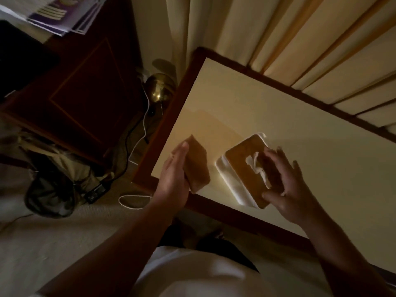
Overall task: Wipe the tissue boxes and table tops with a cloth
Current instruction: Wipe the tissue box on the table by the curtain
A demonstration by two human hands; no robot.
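**dustbunny42:** where's the tissue box (241, 168) sitting, and who's got hold of what?

**mopguy:** it's on the cream table (278, 108), close to the near edge and toward the left end. White base, brown lid, and a bit of white tissue (251, 160) poking up through the slot. The right hand (287, 185) is clamped over the lid: fingers curled over the far side, thumb hooked at the near corner.

**dustbunny42:** and the cloth?

**mopguy:** the cloth (197, 166) is a brown folded pad at 9 o'clock from the box, close to it but not touching. The left hand (173, 174) lies flat against its left side, fingers straight and together. Can't see the thumb, so can't say if it's pinching.

**dustbunny42:** what else is around?

**mopguy:** the table has a dark wood frame. Pale curtains (300, 28) hang from 12 to 2 o'clock, right behind it. At 10 o'clock, on the floor, there's a brass lamp base (158, 88), with a white cable (137, 146) running down past the table corner. Further out at 10 is a dark wood cabinet (85, 93), with magazines (60, 16) stacked at 11. At 8 o'clock a bag (51, 189) is slumped on the carpet (64, 232).
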